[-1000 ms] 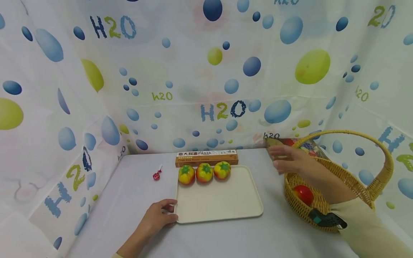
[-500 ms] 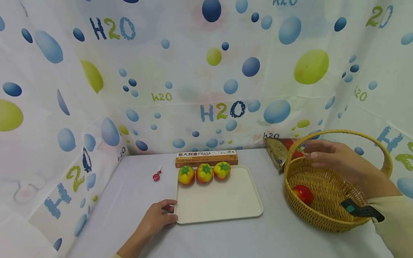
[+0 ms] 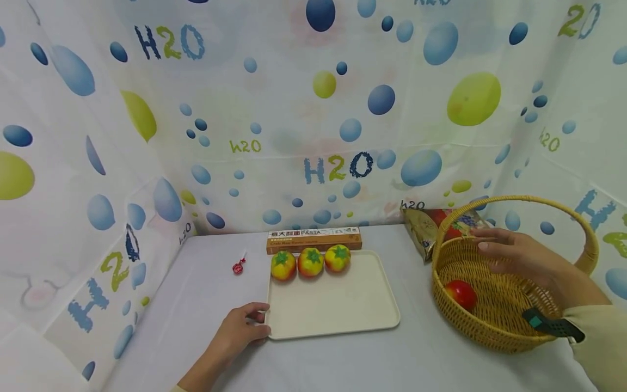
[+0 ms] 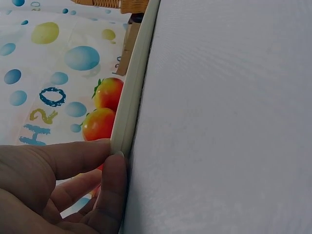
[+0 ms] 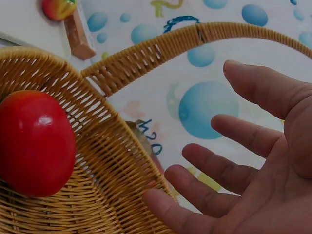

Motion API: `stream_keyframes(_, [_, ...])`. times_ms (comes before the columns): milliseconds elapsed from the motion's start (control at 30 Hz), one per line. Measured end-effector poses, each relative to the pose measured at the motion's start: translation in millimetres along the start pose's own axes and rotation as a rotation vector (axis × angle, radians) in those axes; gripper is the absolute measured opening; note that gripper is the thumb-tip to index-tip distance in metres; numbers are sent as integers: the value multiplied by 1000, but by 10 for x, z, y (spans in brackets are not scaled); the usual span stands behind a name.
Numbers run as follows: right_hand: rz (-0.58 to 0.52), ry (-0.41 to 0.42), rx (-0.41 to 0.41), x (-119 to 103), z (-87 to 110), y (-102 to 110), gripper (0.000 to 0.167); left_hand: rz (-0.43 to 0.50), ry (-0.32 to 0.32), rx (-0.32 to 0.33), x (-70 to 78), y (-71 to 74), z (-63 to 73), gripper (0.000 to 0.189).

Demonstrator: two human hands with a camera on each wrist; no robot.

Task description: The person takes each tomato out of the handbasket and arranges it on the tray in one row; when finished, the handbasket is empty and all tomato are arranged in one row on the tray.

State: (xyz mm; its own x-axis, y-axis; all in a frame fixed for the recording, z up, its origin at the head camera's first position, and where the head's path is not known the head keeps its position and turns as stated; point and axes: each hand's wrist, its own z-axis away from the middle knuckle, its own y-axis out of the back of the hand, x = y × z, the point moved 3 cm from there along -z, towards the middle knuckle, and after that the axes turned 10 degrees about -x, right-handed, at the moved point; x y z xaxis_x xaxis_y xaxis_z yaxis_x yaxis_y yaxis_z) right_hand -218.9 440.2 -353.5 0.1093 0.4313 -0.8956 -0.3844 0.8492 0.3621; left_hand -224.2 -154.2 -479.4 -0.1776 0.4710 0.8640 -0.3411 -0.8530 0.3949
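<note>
At the left edge of the cream tray, my left hand pinches the rim with thumb and fingertips; the left wrist view shows the fingertips on the tray's rim. Three yellow-and-red tomato-like fruits stand in a row along the tray's back left. My right hand hovers over the wicker basket, under its arched handle, with fingers spread and nothing in them. Inside the basket, against its left wall, lies a red fruit, seen large in the right wrist view.
Behind the tray lies a pasta box. A red wrapped lollipop is on the white table to the left. Packaged bags lie behind the basket, partly hidden by it. Patterned curtains enclose the back and sides.
My right hand has moved right, from near the bags to above the basket, then slightly lower. The left hand and the tray have stayed put.
</note>
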Motion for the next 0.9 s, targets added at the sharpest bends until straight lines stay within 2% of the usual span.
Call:
stream_keyframes(167, [26,-60,-43,83,-13,-78,68,1,-3,1,-4,1,4,54])
stream_keyframes(300, [3,-88,-100,171,-42,-164,75,18,-14,1,-3,0,13,54])
stream_keyframes(633, [-105,-150,-185,343,-112,-390,77,14,-6,-8,-6,8,14,53])
stream_keyframes(900, [-167,-182,-185,418,-158,-528,77,21,-18,-11,-19,5,22,53])
